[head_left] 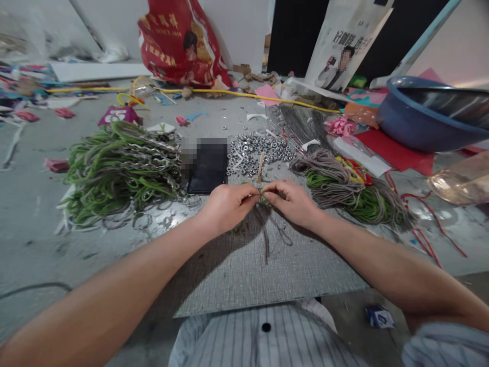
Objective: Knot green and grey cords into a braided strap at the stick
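Observation:
My left hand (228,206) and my right hand (291,201) meet at the middle of the grey board (237,275), both pinching grey and green cord. Loose grey cord ends (265,239) hang below my fingertips onto the board. The knot or join between the fingers is too small to make out. Just beyond them a thin wooden stick (261,165) stands up beside many small metal rings (244,153). A black phone-like slab (208,168) lies beyond my left hand.
Finished-looking green and grey cord bundles (114,173) lie at left, uncut-looking cord hanks (344,188) at right. Farther back are a red bag (179,41), a yellow cable (244,94) and a blue basin (428,122). Red cords (431,214) trail at far right.

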Action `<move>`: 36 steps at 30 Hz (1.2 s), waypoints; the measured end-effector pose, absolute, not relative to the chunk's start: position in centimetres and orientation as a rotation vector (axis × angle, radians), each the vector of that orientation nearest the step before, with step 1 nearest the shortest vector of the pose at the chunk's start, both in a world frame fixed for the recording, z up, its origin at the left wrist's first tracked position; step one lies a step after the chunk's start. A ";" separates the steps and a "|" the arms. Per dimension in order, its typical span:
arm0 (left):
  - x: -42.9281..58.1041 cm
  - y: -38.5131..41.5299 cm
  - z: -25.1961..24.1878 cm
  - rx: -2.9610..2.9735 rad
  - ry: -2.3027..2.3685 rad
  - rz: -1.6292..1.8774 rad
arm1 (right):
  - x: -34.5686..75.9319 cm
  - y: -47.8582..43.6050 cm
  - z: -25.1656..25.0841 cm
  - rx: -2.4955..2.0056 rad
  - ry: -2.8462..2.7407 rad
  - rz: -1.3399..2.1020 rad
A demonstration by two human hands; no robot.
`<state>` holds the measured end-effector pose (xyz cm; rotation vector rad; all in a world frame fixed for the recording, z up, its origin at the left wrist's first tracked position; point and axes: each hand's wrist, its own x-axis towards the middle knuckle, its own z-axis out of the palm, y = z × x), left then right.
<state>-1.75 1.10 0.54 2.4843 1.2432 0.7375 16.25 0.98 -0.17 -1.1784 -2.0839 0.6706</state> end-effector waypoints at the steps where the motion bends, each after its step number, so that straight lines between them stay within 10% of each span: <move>1: -1.8 1.1 0.5 2.483 1.242 0.758 | 16.3 1.0 -0.2 -1.181 -2.064 0.684; 36: -1.6 1.2 0.7 2.408 1.181 0.804 | 16.3 1.4 -0.7 -1.176 -2.082 0.627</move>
